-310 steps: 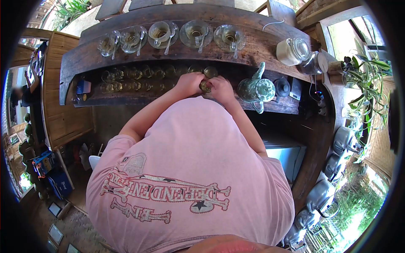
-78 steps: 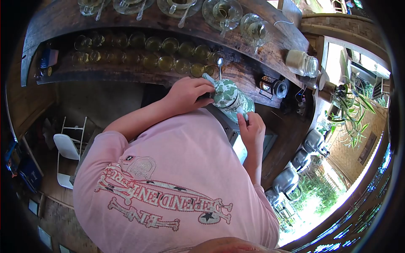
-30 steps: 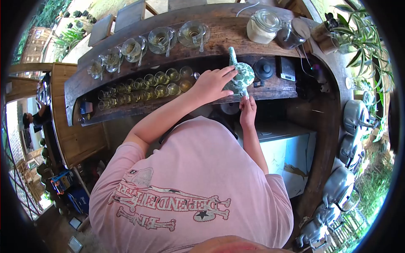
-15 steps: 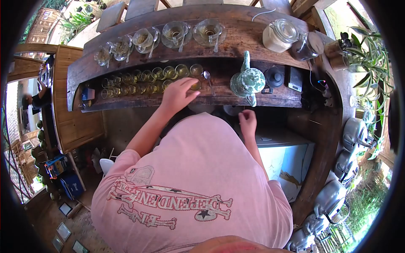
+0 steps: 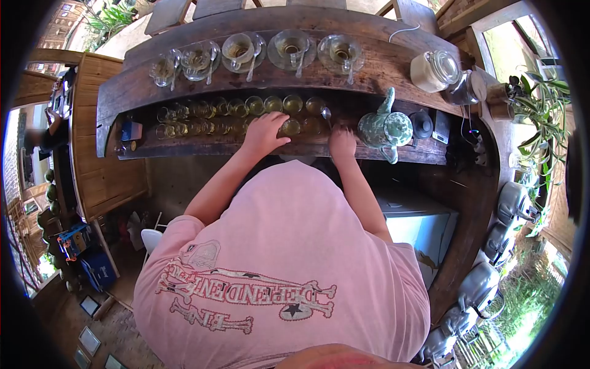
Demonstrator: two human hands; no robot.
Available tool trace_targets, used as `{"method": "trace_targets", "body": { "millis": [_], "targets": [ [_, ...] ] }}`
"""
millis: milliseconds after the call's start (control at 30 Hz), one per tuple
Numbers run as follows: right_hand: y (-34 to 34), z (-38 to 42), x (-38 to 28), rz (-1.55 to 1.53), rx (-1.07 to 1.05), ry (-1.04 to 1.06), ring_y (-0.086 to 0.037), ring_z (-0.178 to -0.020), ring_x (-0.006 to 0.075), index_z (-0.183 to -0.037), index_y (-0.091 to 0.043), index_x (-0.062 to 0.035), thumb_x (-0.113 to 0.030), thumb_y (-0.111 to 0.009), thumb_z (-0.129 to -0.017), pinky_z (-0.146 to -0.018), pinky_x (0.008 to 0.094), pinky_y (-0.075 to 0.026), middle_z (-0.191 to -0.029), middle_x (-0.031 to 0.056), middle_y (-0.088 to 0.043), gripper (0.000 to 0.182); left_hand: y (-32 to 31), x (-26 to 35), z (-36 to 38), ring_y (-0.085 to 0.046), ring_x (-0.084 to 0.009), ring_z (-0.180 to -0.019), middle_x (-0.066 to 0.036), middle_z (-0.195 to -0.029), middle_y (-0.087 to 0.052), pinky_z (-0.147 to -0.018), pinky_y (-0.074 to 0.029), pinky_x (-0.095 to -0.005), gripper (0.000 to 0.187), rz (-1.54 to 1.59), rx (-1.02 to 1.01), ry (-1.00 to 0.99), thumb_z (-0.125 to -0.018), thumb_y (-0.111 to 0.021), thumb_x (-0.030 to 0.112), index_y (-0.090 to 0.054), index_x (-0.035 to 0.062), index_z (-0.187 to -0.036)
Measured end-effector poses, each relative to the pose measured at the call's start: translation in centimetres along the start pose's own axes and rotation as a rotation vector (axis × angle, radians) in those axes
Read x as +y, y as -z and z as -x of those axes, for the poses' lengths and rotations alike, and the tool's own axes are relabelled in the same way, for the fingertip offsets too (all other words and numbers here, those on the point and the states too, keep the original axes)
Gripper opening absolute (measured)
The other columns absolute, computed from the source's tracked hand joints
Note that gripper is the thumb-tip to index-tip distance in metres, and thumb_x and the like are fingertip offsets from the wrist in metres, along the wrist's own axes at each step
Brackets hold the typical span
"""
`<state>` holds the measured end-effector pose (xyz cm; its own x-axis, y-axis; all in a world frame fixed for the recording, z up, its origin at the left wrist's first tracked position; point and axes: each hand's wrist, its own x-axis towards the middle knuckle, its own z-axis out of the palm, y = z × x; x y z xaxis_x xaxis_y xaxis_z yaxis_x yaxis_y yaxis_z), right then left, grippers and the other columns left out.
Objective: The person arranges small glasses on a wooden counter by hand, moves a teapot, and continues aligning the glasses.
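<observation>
Two rows of small glasses (image 5: 254,106) with a pale yellowish drink stand on the shelf under the counter top. My left hand (image 5: 266,132) is over the front row, fingers stretched and thumb apart, beside a front glass (image 5: 291,126). It holds nothing that I can see. At the right end of the rows lies a metal spoon (image 5: 326,113), bowl away from me. My right hand (image 5: 342,144) covers the lower handle with curled fingers; the fingertips are in shadow. Right of that hand stands a green-and-white speckled enamel pot (image 5: 393,128) with its spout and handle.
Several glass cups on saucers (image 5: 291,49) with spoons line the counter top (image 5: 381,61). A clip-lid jar of white powder (image 5: 433,71) and a darker jar (image 5: 464,87) stand to the right. Beyond the pot are a dark lidded pot (image 5: 421,125), a scale (image 5: 440,128) and metal kettles (image 5: 479,286).
My right hand has come up from below the shelf edge onto the spoon's handle. My left hand stays over the front glasses. The view has shifted, moving the counter rightward in the picture.
</observation>
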<state>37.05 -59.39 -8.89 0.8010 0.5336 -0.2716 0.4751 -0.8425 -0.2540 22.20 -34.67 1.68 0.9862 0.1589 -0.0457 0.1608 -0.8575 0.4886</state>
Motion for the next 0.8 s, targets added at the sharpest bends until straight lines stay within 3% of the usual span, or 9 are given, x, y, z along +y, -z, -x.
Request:
{"method": "trace_targets", "body": {
  "millis": [100,167,367,500,567,700,800],
  "targets": [
    [0.3,0.4,-0.7,0.063,0.018,-0.073,-0.071,-0.117,0.0462,-0.117,-0.069,-0.0005,-0.012,-0.064,-0.098,-0.097,0.0524,-0.062,-0.124,0.0261,-0.073,0.023,-0.1,-1.2,-0.4,-0.065,-0.0315,-0.129,-0.007,-0.143,-0.067,-0.104,-0.054,-0.048,0.071,0.004,-0.07,-0.049,-0.081,-0.09,0.039,-0.068,0.0128,-0.143],
    [0.2,0.5,-0.9,0.044,0.121,-0.066,-0.072,-0.115,0.0447,-0.118,-0.069,0.0018,-0.014,-0.066,-0.097,-0.096,0.0504,-0.063,-0.122,0.0261,-0.074,0.027,-0.3,-2.0,-0.6,-0.068,-0.0297,-0.121,-0.006,-0.135,-0.069,-0.097,-0.054,-0.0486,0.071,0.006,-0.026,-0.139,-0.078,-0.091,0.037,-0.069,0.0107,-0.139],
    [0.6,0.0,-2.5,-0.001,0.016,-0.265,-0.072,-0.114,0.0447,-0.119,-0.07,0.0026,-0.019,-0.072,-0.092,-0.1,0.0528,-0.06,-0.122,0.0278,-0.073,0.034,-0.2,-3.9,-2.2,-0.069,-0.0323,-0.122,-0.008,-0.137,-0.07,-0.101,-0.054,-0.0488,0.07,0.075,-0.144,-0.234,-0.083,-0.087,0.042,-0.068,0.0119,-0.143],
    [-0.3,-0.1,-2.2,0.049,-0.002,-0.258,-0.073,-0.11,0.0459,-0.117,-0.07,0.0025,-0.022,-0.07,-0.094,-0.1,0.0533,-0.06,-0.119,0.0283,-0.074,0.033,-0.1,-4.5,-2.9,-0.071,-0.0325,-0.116,-0.008,-0.13,-0.072,-0.097,-0.056,-0.0486,0.068,0.093,-0.194,-0.293,-0.084,-0.087,0.042,-0.068,0.0104,-0.141],
    [-1.8,0.0,-1.5,0.036,0.124,-0.263,-0.074,-0.107,0.0457,-0.114,-0.07,0.0031,-0.025,-0.07,-0.095,-0.096,0.0542,-0.06,-0.117,0.029,-0.075,0.034,-0.2,-4.8,-3.2,-0.072,-0.0324,-0.112,-0.009,-0.124,-0.073,-0.092,-0.057,-0.0475,0.067,0.104,-0.157,-0.336,-0.084,-0.086,0.043,-0.068,0.009,-0.139],
    [1.0,2.6,-1.4,0.047,0.228,-0.385,-0.076,-0.104,0.0444,-0.117,-0.07,0.0003,-0.027,-0.068,-0.097,-0.091,0.0549,-0.061,-0.11,0.0251,-0.078,0.034,0.2,-5.0,-3.6,-0.073,-0.0326,-0.109,-0.009,-0.121,-0.073,-0.089,-0.058,-0.0469,0.067,0.12,-0.192,-0.363,-0.085,-0.086,0.043,-0.069,0.0085,-0.139],
    [7.3,6.2,-3.9,-0.104,0.282,-0.51,-0.078,-0.096,0.0395,-0.117,-0.073,-0.0024,-0.023,-0.068,-0.1,-0.084,0.0479,-0.062,-0.101,0.0193,-0.08,0.027,0.2,-5.0,-3.7,-0.073,-0.0324,-0.108,-0.009,-0.119,-0.073,-0.087,-0.058,-0.0465,0.066,0.115,-0.175,-0.38,-0.084,-0.087,0.042,-0.07,0.008,-0.137]
  ]
}}
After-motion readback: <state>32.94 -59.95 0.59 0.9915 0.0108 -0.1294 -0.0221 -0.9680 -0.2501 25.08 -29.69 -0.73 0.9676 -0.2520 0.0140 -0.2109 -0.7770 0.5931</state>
